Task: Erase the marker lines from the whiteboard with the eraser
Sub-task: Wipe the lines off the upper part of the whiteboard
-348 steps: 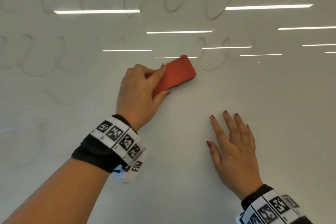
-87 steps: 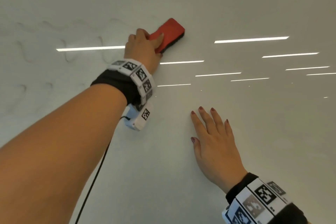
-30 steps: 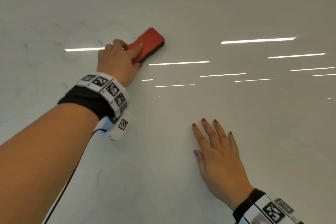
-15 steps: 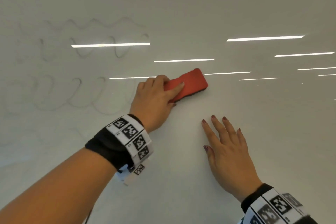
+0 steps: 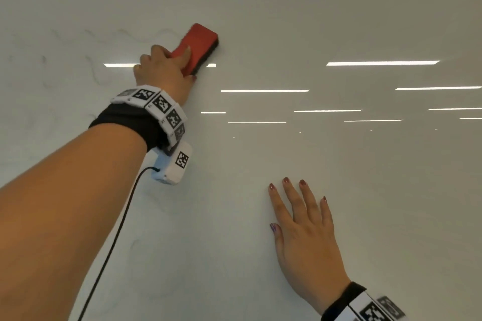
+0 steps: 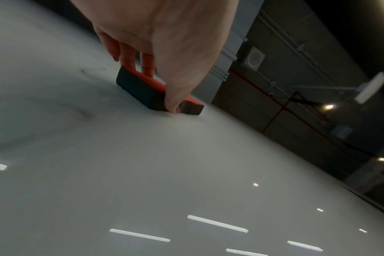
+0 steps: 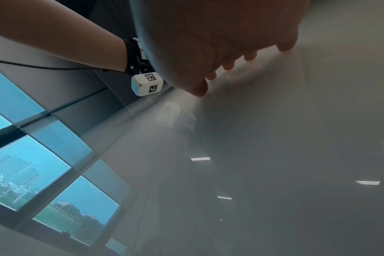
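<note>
A red eraser [image 5: 198, 44] with a dark felt base lies flat against the whiteboard [image 5: 339, 21], high up and left of centre. My left hand [image 5: 167, 70] grips its lower end, thumb on one long side and fingers on the other. The left wrist view shows the eraser [image 6: 143, 86] pressed to the board under my left hand [image 6: 164, 52]. Faint grey marker lines [image 5: 91, 70] remain left of the eraser. My right hand [image 5: 302, 221] lies flat on the board at the lower right, fingers straight and spread; the right wrist view shows the fingertips [image 7: 200, 90] touching the glossy surface.
Ceiling lights reflect as white bars [image 5: 382, 63] across the right half of the board. A black cable [image 5: 109, 250] hangs from the left wrist camera [image 5: 173, 164]. Beyond the board's edge, windows [image 7: 22, 169] show in the right wrist view and a dark wall [image 6: 296, 104] in the left wrist view.
My left hand has swept the eraser up the board from just above the right hand to high on the board. The marker lines at the left look fainter. The right hand stays flat.
</note>
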